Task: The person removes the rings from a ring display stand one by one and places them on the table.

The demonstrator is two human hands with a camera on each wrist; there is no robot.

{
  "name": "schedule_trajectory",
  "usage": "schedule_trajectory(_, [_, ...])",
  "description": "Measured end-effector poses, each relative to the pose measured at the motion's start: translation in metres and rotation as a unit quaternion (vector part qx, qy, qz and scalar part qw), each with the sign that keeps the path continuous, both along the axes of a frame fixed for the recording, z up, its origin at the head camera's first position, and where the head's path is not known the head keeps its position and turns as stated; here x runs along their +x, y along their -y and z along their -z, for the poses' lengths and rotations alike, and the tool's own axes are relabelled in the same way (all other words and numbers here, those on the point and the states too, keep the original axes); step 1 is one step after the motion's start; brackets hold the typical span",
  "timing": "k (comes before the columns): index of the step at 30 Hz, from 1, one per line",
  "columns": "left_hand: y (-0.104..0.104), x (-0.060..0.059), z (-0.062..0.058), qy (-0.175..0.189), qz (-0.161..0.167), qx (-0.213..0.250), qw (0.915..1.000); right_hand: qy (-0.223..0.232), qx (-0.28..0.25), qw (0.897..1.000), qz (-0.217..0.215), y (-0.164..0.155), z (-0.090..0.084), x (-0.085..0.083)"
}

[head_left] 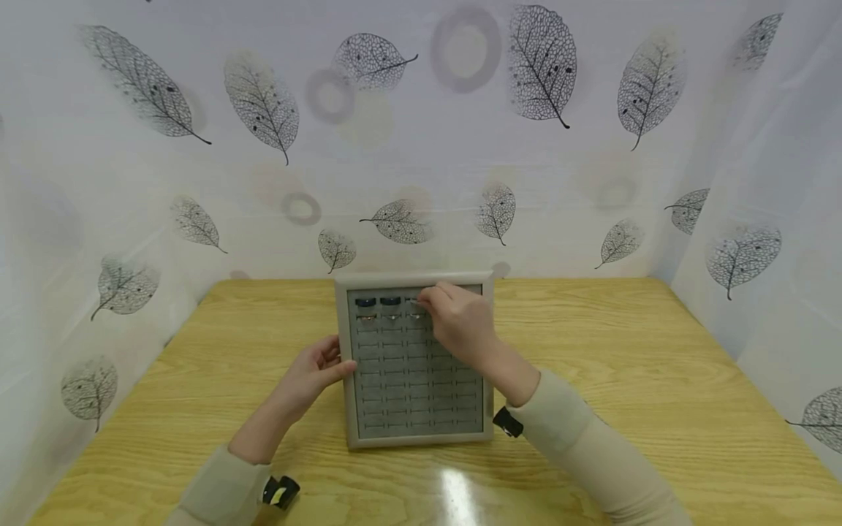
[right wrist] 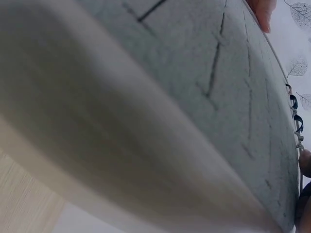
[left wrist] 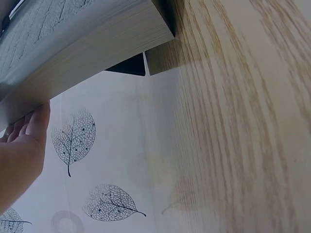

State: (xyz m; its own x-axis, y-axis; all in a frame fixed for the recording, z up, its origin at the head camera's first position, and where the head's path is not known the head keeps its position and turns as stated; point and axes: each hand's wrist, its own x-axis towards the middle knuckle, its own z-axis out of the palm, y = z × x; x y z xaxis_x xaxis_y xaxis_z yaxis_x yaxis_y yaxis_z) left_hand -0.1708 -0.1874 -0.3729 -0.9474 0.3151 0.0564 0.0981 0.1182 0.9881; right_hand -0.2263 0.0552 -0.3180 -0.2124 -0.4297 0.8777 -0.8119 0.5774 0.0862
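Ring tray, square, pale beige frame with grey slotted velvet insert [head_left: 468, 380], lies flat on the light wood-grain surface [head_left: 658, 380], near its middle and close to the back edge. Right hand [head_left: 460, 325] reaches over the tray from the near right side; fingertips bunched at the top row, pinching a small ring [head_left: 414, 301] at the third slot from the left — ring too small to tell colour or form, though the grip reads as clenched on it. Two dark blue rings [head_left: 378, 301] sit in the first and second slots of that same top row, side by side; three paler, small rings [head_left: 392, 318] sit in the row just below, detail unclear. Remaining slots show only dark slits. Left hand [head_left: 316, 372] rests at the tray's left frame edge, fingers fairly straight and touching the frame side, grip released, holding nothing; left wrist view shows those fingers [left wrist: 29, 124] against the beige frame wall. Right wrist view is filled by blurred frame and grey velvet, with the blue rings at the far edge. Beige sleeves on both forearms. White curtain printed with grey skeleton leaves [head_left: 539, 62] encloses the surface on three sides.
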Motion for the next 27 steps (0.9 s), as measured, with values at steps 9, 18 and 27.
schedule_trajectory(9, [0.001, -0.001, 0.0, 0.0, 0.0, -0.002, 1.0, 0.008, -0.007, 1.0, -0.017, -0.001, 0.002, -0.001])
schedule_trajectory(18, [0.001, 0.0, -0.001, 0.004, -0.002, -0.002, 1.0, 0.005, -0.026, 0.998, -0.056, -0.004, 0.001, -0.002])
schedule_trajectory(27, [0.0, 0.001, -0.001, 0.0, 0.005, 0.008, 1.0, -0.007, -0.036, 0.996, -0.081, -0.01, 0.004, 0.0])
